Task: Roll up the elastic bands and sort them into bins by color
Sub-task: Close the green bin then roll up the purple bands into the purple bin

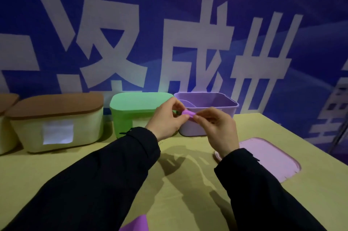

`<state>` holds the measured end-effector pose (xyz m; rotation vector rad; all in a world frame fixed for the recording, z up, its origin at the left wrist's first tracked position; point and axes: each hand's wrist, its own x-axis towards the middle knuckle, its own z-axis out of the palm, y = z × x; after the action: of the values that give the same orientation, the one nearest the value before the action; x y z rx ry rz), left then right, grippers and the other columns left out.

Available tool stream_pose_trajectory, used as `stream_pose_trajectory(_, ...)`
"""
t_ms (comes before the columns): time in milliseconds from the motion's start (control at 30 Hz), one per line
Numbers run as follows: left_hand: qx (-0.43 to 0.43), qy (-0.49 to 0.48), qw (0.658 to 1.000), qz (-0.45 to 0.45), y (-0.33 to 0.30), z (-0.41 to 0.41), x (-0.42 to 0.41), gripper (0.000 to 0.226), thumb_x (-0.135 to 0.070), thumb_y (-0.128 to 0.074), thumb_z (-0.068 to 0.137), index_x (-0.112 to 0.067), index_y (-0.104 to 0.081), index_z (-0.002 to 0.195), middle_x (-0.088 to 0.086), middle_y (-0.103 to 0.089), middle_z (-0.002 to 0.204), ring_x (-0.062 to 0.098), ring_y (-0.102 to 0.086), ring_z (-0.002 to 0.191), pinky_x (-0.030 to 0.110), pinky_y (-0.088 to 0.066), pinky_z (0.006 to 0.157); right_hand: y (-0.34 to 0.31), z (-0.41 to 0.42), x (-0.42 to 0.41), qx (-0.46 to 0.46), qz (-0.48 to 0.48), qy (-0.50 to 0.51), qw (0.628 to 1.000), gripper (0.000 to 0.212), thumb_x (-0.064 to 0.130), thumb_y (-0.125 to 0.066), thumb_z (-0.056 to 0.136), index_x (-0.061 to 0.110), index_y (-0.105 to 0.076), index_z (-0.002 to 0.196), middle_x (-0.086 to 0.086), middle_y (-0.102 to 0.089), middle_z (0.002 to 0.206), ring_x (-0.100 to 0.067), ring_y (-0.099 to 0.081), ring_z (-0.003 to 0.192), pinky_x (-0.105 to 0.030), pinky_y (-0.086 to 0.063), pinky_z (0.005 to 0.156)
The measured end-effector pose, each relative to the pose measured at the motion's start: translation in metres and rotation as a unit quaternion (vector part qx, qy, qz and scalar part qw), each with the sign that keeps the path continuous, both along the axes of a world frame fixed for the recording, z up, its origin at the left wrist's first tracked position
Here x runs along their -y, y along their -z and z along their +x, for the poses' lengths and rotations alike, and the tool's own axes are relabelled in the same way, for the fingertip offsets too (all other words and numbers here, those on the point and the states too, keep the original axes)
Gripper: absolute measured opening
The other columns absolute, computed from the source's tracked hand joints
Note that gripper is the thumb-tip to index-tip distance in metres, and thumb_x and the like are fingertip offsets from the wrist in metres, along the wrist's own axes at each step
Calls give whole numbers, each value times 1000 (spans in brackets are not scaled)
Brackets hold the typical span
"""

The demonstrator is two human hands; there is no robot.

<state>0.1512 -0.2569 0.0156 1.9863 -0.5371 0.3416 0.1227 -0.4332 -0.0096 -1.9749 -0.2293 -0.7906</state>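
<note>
Both hands pinch a purple band (188, 113) above the table's far edge, left hand (167, 119) and right hand (216, 127) gripping either end, its length running left to right. Just behind lies the open purple bin (224, 101), nearer the right hand; the green bin (131, 104) beside it stays lidded.

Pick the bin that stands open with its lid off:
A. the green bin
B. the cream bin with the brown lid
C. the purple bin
C: the purple bin shows its open inside, and its pink lid lies flat on the table to its right; the green and cream bins are covered.
</note>
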Motion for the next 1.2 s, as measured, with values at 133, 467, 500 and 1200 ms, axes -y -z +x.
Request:
stream_pose_trajectory(133,23,-20,999,40,-10,34,27,18,-26,-70,95,-20,-55,103,-1,-62,108,17,-64,93,28,-54,76,-5,36,18,27,-22,32,999,13,34,-75,89,22,-75,94,15,-73,85,-3,-68,82,-34,-60,79)
stream_pose_trajectory(467,101,-165,936,293,6,87,47,51,-37,-58,95,-19,-45,141,8,-58,134,30,-54,123,47,-40,107,-12,116,25,-27,-129,156,979,14,41,-66,95,28,-71,97,9,-75,95,-16,-67,89,-44,-54,92)
stream_pose_trajectory(500,100,-161,930,315,7,87,47,52,-37,-57,95,-20,-45,143,7,-58,137,30,-53,126,47,-37,110,-8,119,24,-42,-145,156,976,12,39,-65,96,28,-71,97,8,-75,95,-17,-66,89,-46,-52,97)
stream_pose_trajectory(1200,34,-156,956,248,3,-50,-56,27,-23,-56,97,-13,-71,118,4,-72,118,25,-65,110,43,-53,97,-1,-4,-83,-67,-156,5,986,23,42,-69,91,24,-80,100,8,-78,96,-10,-71,88,-37,-59,83)
